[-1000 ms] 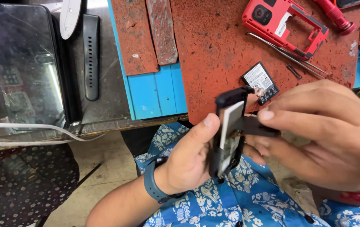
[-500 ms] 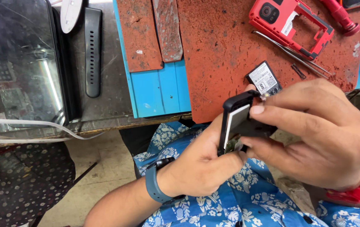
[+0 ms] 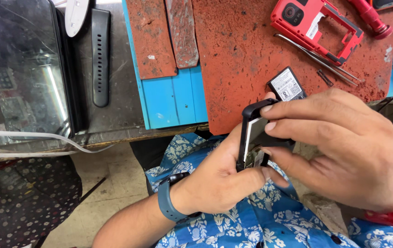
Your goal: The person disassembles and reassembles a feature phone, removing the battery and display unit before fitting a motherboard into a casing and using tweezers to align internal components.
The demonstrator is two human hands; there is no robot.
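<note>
A small black phone body [image 3: 251, 135] with its back open is held upright over my lap, just in front of the bench edge. My left hand [image 3: 219, 177], wearing a blue wristband, cradles it from below with the thumb along its left side. My right hand [image 3: 343, 147] grips it from the right, fingers pressed over its top and open back, where a pale inner panel shows. On the red mat [image 3: 242, 59] just behind lies a small black battery [image 3: 287, 85].
A red phone frame [image 3: 316, 25], thin tweezers [image 3: 318, 57], a small screw part [image 3: 325, 77] and a red-handled tool [image 3: 371, 18] lie on the mat. A black strap [image 3: 100, 55] and a dark glass panel [image 3: 19, 69] sit left, a white cable [image 3: 35, 140] along the bench edge.
The phone has been turned and drawn closer between both hands. My right fingers now cover more of its open back.
</note>
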